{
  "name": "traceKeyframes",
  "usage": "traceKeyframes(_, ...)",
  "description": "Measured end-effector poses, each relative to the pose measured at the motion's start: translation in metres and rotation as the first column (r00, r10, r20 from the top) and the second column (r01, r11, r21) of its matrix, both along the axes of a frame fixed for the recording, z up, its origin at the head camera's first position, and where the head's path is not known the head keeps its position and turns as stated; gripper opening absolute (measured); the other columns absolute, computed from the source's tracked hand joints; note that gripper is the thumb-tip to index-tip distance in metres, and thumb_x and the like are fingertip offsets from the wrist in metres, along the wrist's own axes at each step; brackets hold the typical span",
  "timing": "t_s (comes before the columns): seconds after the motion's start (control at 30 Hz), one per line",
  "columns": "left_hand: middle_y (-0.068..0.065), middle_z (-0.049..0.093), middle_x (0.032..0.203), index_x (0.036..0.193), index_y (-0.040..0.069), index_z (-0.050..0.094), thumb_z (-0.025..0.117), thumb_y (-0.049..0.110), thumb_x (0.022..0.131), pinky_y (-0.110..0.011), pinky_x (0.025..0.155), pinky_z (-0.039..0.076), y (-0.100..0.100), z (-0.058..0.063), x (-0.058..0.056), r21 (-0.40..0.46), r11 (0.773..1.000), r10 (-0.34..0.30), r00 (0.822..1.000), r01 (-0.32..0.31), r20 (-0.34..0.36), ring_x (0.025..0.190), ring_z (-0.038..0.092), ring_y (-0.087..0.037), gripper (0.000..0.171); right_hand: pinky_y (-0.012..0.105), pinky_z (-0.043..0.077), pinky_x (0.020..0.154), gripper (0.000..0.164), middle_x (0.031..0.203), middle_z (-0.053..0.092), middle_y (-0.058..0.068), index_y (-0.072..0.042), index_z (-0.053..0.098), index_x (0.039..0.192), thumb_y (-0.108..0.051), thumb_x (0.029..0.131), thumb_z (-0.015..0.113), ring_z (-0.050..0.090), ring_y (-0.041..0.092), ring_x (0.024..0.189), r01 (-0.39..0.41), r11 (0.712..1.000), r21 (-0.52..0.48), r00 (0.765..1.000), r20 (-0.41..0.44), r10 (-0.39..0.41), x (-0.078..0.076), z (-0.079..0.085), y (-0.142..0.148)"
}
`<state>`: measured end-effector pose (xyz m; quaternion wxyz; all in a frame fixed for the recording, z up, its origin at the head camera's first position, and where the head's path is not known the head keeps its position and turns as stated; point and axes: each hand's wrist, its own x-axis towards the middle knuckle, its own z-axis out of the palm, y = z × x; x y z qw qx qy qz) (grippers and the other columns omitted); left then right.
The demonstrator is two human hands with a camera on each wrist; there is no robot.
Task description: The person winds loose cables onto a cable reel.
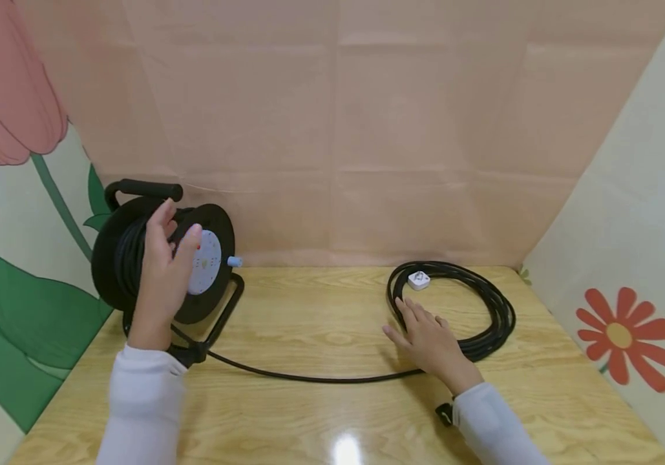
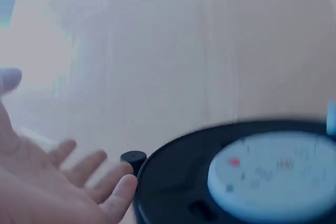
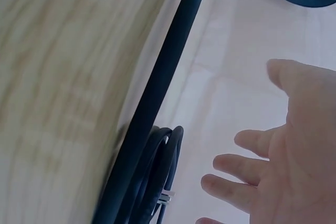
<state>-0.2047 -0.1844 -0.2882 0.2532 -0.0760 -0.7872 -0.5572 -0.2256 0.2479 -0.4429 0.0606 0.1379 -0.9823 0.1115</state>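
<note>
A black cable reel (image 1: 225, 226) with a pale blue socket panel (image 1: 207, 261) stands at the left in the head view. My left hand (image 1: 163, 278) is raised in front of its drum, fingers loosely extended and thumb apart. The left wrist view shows that hand (image 2: 79, 192) beside the reel's rim, holding nothing. On the right lies a coil of black cable (image 1: 501, 316) with a white plug (image 1: 419, 280) inside its loop. My right hand (image 1: 428, 339) hovers over the coil's near left side, fingers spread. In the right wrist view its palm (image 3: 302, 156) holds nothing.
A single run of black cable (image 1: 320, 380) crosses the wooden table (image 1: 309, 316) from the reel's foot to the coil. The reel has a black carrying handle (image 1: 146, 188) on top and a blue knob (image 1: 235, 261). A pink sheet (image 1: 332, 129) hangs behind.
</note>
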Motion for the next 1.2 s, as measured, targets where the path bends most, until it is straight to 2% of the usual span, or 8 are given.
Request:
traceKeyframes(0.1, -0.001, 0.017, 0.163, 0.159, 0.024, 0.014, 0.043, 0.051, 0.103, -0.046, 0.119, 0.016, -0.010, 0.010, -0.004, 0.228, 0.973, -0.055, 0.995, 0.034, 0.088, 0.147, 0.021, -0.024, 0.068, 0.072, 0.026, 0.107, 0.076, 0.157, 0.034, 0.023, -0.005, 0.031, 0.156, -0.055, 0.102, 0.048, 0.039, 0.048, 0.136, -0.003, 1.000, -0.007, 1.000, -0.019, 0.003, 0.001, 0.002, 0.001)
traceKeyframes(0.23, -0.004, 0.015, 0.164, 0.161, 0.023, 0.005, 0.039, 0.055, 0.103, -0.038, 0.116, 0.022, -0.024, 0.020, -0.015, 0.532, 0.837, -0.203, 0.975, 0.127, 0.086, 0.146, 0.022, -0.026, 0.075, 0.071, 0.026, 0.106, 0.072, 0.155, 0.036, 0.024, -0.004, 0.033, 0.155, -0.048, 0.102, 0.053, 0.040, 0.048, 0.135, 0.000, 1.000, -0.006, 0.999, -0.035, -0.001, 0.001, 0.003, 0.004)
traceKeyframes(0.4, -0.003, 0.004, 0.165, 0.160, 0.026, -0.010, 0.039, 0.053, 0.103, -0.030, 0.118, 0.020, -0.044, 0.031, -0.038, 0.813, 0.534, -0.387, 0.922, 0.230, -0.007, 0.149, 0.016, -0.021, 0.080, 0.070, 0.028, 0.106, 0.072, 0.155, 0.035, 0.023, -0.003, 0.032, 0.156, -0.048, 0.103, 0.052, 0.040, 0.048, 0.135, 0.004, 1.000, 0.014, 0.999, -0.040, -0.003, 0.001, 0.004, 0.008)
traceKeyframes(0.67, -0.001, 0.023, 0.160, 0.157, 0.031, 0.020, 0.061, 0.037, 0.098, -0.035, 0.119, 0.023, -0.061, 0.035, -0.075, 0.985, -0.071, -0.478, 0.861, 0.158, -0.173, 0.146, 0.025, -0.018, 0.072, 0.071, 0.030, 0.104, 0.071, 0.153, 0.038, 0.025, -0.005, 0.031, 0.156, -0.048, 0.103, 0.051, 0.041, 0.048, 0.133, 0.008, 1.000, 0.010, 0.999, -0.053, -0.008, 0.003, 0.004, 0.013)
traceKeyframes(0.8, -0.006, 0.042, 0.142, 0.148, 0.030, 0.031, 0.062, 0.030, 0.099, -0.043, 0.112, 0.035, -0.060, 0.038, -0.088, 0.956, -0.267, -0.436, 0.869, 0.122, -0.232, 0.131, 0.043, -0.024, 0.058, 0.071, 0.032, 0.102, 0.071, 0.152, 0.041, 0.023, -0.006, 0.033, 0.156, -0.049, 0.103, 0.051, 0.043, 0.047, 0.133, -0.021, 1.000, 0.001, 0.997, -0.068, 0.021, 0.003, 0.002, 0.016)
traceKeyframes(0.93, -0.008, 0.045, 0.127, 0.142, 0.059, 0.026, 0.052, 0.025, 0.106, -0.047, 0.093, 0.049, -0.053, 0.043, -0.099, 0.912, -0.388, -0.359, 0.890, 0.131, -0.281, 0.109, 0.053, -0.029, 0.055, 0.070, 0.034, 0.103, 0.069, 0.152, 0.042, 0.020, -0.009, 0.037, 0.155, -0.050, 0.102, 0.054, 0.044, 0.044, 0.134, -0.101, 0.993, -0.060, 0.993, -0.069, 0.097, 0.002, -0.001, 0.018)
traceKeyframes(1.03, -0.009, 0.048, 0.114, 0.133, 0.071, 0.024, 0.045, 0.025, 0.108, -0.047, 0.078, 0.051, -0.049, 0.045, -0.105, 0.892, -0.430, -0.329, 0.895, 0.141, -0.301, 0.091, 0.055, -0.030, 0.056, 0.069, 0.033, 0.104, 0.071, 0.154, 0.040, 0.018, -0.013, 0.036, 0.156, -0.054, 0.100, 0.054, 0.043, 0.043, 0.135, -0.154, 0.983, -0.098, 0.988, -0.041, 0.150, 0.000, -0.003, 0.018)
traceKeyframes(1.2, -0.015, 0.049, 0.099, 0.132, 0.034, 0.031, 0.038, 0.030, 0.109, -0.045, 0.069, 0.047, -0.048, 0.048, -0.110, 0.930, -0.338, -0.383, 0.882, 0.143, -0.274, 0.076, 0.051, -0.032, 0.024, 0.069, 0.032, 0.106, 0.079, 0.153, 0.041, 0.017, -0.015, 0.035, 0.156, -0.063, 0.096, 0.054, 0.042, 0.042, 0.136, -0.175, 0.976, -0.129, 0.984, 0.012, 0.178, -0.001, -0.004, 0.021)
